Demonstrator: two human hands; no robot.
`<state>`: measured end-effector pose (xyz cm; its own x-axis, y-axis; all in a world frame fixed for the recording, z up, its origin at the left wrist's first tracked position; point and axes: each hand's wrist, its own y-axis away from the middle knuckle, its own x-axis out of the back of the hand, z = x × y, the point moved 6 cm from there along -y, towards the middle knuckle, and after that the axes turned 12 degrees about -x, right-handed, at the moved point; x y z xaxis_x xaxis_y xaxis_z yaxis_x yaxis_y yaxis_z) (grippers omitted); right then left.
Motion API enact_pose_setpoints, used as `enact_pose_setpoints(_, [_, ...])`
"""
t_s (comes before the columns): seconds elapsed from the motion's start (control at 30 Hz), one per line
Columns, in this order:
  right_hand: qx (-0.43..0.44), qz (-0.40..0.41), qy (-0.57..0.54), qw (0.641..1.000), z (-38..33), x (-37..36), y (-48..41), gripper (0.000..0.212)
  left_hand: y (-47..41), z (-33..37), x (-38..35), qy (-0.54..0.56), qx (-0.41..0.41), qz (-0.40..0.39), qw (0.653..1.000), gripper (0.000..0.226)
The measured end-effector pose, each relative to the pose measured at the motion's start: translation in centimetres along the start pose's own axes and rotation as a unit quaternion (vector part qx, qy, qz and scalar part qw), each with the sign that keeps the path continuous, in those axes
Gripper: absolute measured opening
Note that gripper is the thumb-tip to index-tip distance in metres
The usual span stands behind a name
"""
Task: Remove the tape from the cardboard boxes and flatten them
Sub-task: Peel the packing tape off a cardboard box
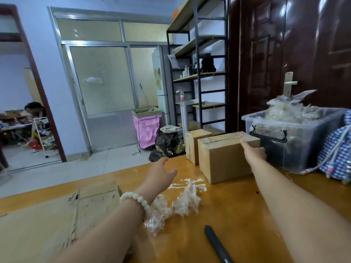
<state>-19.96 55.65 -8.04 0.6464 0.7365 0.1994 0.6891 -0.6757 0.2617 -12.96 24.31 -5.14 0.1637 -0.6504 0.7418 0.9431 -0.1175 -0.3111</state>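
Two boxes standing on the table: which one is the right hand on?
The larger, nearer box, beside the clear bin: the right hand has its forefinger on its top edge. The smaller box behind it stands untouched.

- A big box (224,160) stands on the wooden table (237,215), at 1 o'clock from the person.
- A small box (195,145) stands just beside it, at its 10 o'clock.
- The right hand (255,153) is at the big box's top right corner. One straight finger (245,144) touches the taped top edge.
- The left hand (161,173) is over the table with loose fingers and holds nothing. A bead bracelet (135,198) is on its wrist.
- Crumpled tape (184,204) lies at 7 o'clock from the big box.
- A black tool (216,243) lies at 5 o'clock from the crumpled tape.
- Flat cardboard (47,224) lies at 9 o'clock from the crumpled tape.
- A clear bin (296,149) stands at 3 o'clock from the big box, with a blue bag (336,152) beside it.
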Motion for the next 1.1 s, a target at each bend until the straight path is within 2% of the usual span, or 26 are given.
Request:
enact_pose_setpoints(0.13, [0.047, 0.016, -0.016, 0.999, -0.7, 0.4, 0.1, 0.073, -0.4, 0.0, -1.6, 0.019, 0.004, -0.024, 1.000, 0.060])
enact_pose_setpoints(0.23, [0.058, -0.014, -0.076, 0.995, -0.3, 0.8, 0.4, 0.073, -0.7, 0.6, -3.2, 0.101, 0.016, -0.032, 0.994, 0.065])
enact_pose_setpoints(0.4, [0.111, -0.034, -0.151, 0.982, 1.8, 2.3, 1.5, 0.058, -2.0, 2.8, -5.4, 0.340, 0.100, -0.048, 0.934, 0.077])
enact_pose_setpoints(0.53, [0.093, -0.053, -0.180, 0.978, 3.5, 2.7, 3.2, 0.031, -2.5, 4.9, -8.3, 0.405, 0.111, -0.108, 0.901, 0.076])
enact_pose_setpoints(0.63, [0.089, -0.030, -0.250, 0.964, 3.2, 3.2, 4.7, 0.017, -3.0, 5.6, -8.0, 0.437, 0.094, -0.049, 0.893, 0.071])
enact_pose_setpoints(0.77, [0.093, -0.069, -0.291, 0.950, 1.5, 2.7, 8.4, 0.032, -2.6, 4.6, -3.3, 0.444, 0.095, 0.058, 0.889, 0.065])
enact_pose_setpoints(0.83, [0.089, -0.124, -0.277, 0.949, 0.9, 1.3, 10.9, 0.041, -2.0, 3.1, 0.0, 0.414, 0.087, 0.110, 0.899, 0.060])
enact_pose_setpoints(0.97, [0.146, -0.244, -0.221, 0.933, 0.6, -2.6, 17.0, 0.037, 1.1, 0.2, 8.2, 0.295, 0.017, 0.214, 0.931, 0.047])
enact_pose_setpoints(1.03, [0.189, -0.321, -0.198, 0.907, 0.7, -4.7, 20.3, 0.037, 3.5, -1.8, 12.1, 0.242, -0.005, 0.252, 0.937, 0.049])
enact_pose_setpoints(1.1, [0.210, -0.412, -0.177, 0.869, 1.1, -6.8, 23.8, 0.050, 6.0, -4.5, 15.3, 0.217, -0.006, 0.278, 0.936, 0.052])
